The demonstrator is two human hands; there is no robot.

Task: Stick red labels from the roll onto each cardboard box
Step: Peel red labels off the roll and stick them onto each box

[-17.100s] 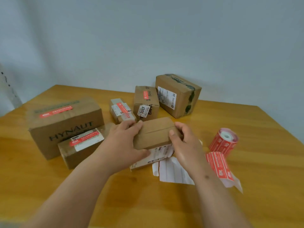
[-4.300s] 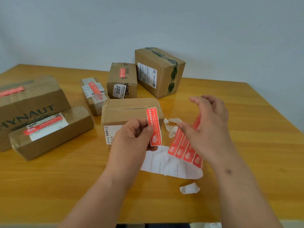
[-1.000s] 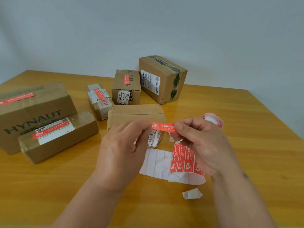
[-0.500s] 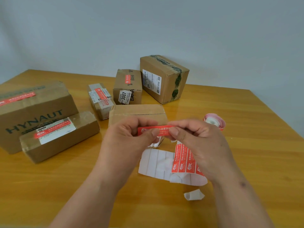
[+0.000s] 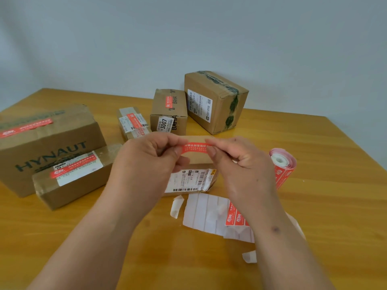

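Observation:
A red label [image 5: 194, 148] is stretched level between my two hands. My left hand [image 5: 144, 166] pinches its left end and my right hand [image 5: 240, 164] pinches its right end. The label hangs just over the top of a plain cardboard box [image 5: 199, 158] with a white shipping slip on its front. To the right lies the label roll [image 5: 282, 162], and its backing strip [image 5: 209, 214] runs under my right wrist with a few red labels left on it.
On the wooden table [image 5: 335, 206] stand a HYNAUT box [image 5: 52, 143], a flat box [image 5: 73, 176], a small box [image 5: 134, 122] and a BAHA box [image 5: 169, 111], all with red labels. A taped box [image 5: 215, 101] stands at the back. Paper scraps [image 5: 249, 256] lie near me.
Both hands have carried the label forward and up from in front of the box to just above its top. The roll's loose strip now lies flat on the table.

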